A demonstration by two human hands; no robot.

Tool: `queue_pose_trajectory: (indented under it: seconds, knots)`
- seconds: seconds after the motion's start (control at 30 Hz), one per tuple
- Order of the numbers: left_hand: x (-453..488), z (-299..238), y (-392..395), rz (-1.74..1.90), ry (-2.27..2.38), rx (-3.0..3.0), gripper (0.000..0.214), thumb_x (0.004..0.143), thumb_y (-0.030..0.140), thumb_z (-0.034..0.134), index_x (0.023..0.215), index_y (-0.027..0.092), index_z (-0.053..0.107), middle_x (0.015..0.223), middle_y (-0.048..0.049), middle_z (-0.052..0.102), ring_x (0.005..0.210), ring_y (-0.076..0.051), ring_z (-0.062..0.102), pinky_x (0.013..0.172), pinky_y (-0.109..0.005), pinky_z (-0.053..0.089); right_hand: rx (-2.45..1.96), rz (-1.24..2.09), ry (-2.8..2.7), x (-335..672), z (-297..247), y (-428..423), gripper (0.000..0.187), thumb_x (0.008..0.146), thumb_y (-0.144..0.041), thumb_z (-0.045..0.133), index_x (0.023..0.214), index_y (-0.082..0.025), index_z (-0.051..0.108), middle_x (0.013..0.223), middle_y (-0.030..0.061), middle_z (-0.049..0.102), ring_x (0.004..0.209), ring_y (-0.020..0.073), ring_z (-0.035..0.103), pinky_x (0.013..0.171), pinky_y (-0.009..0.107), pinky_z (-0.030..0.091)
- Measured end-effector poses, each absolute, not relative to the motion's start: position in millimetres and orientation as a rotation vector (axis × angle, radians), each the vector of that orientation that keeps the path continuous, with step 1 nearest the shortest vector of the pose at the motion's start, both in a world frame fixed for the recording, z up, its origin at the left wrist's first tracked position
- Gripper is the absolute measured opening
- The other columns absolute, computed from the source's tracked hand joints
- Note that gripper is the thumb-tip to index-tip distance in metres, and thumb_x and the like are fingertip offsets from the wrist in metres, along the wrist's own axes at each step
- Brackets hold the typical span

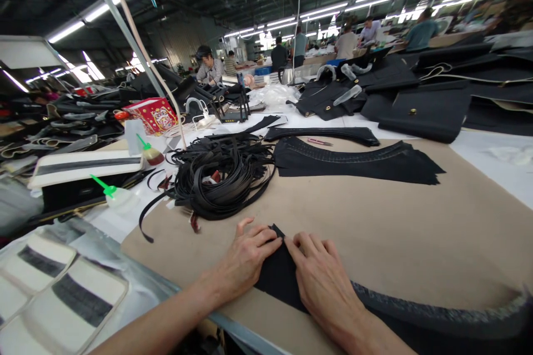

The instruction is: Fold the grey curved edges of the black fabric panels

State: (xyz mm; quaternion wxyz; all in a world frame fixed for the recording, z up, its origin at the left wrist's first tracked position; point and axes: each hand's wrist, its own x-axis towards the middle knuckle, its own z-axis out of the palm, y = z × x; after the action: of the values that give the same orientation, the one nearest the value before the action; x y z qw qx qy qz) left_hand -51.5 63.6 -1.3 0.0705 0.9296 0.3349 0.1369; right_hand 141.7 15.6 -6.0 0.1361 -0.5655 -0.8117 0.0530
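A long curved black fabric piece [278, 272] lies along the near edge of the table and runs off to the right. My left hand [250, 255] is closed at its far left end, fingertips pressed on the edge. My right hand [318, 272] meets it there, fingers bent together on the same edge, the two hands' fingertips almost touching. Fingers and palms cover part of the fabric. Beyond them sits a tangled coil of black straps [225, 177]. Right of the coil is a stack of curved black pieces [353, 161] with a small pair of red thread snips [320, 142] behind it.
Brown board [416, 222] covers the tabletop. Green-tipped glue bottles [119, 195] stand left, near a red patterned box [152, 115]. White panels with dark strips [62, 288] lie lower left. Black bags [425, 108] are piled at back right. Several people work in the background.
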Motion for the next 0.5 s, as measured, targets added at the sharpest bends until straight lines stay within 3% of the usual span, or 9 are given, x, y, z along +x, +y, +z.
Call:
queue_pose_trajectory:
  seconds: [0.17,0.5]
  knots:
    - [-52.4,-2.5,60.6,0.427,1.036,2.779,0.042,0.091,0.008,0.038,0.127,0.026,0.053,0.117,-0.0034,0.064,0.118,-0.019,0.047,0.107,-0.047,0.016,-1.654,0.197,-2.346,141.9,-4.3,19.3,0.047,0.083,-0.008,0.044,0.128,-0.020,0.051,0.108,0.0059,0.058,0.098,0.0203,0.048,0.082,0.036,0.028]
    - [-54.1,-7.5,58.6,0.495,1.059,2.721,0.043,0.092,0.013,0.043,0.130,0.030,0.050,0.117,-0.0016,0.065,0.116,-0.018,0.048,0.106,-0.045,0.017,-1.606,0.110,-2.440,139.2,5.4,28.3,0.041,0.087,-0.008,0.041,0.125,-0.020,0.053,0.100,0.0042,0.057,0.090,0.0200,0.047,0.078,0.037,0.026]
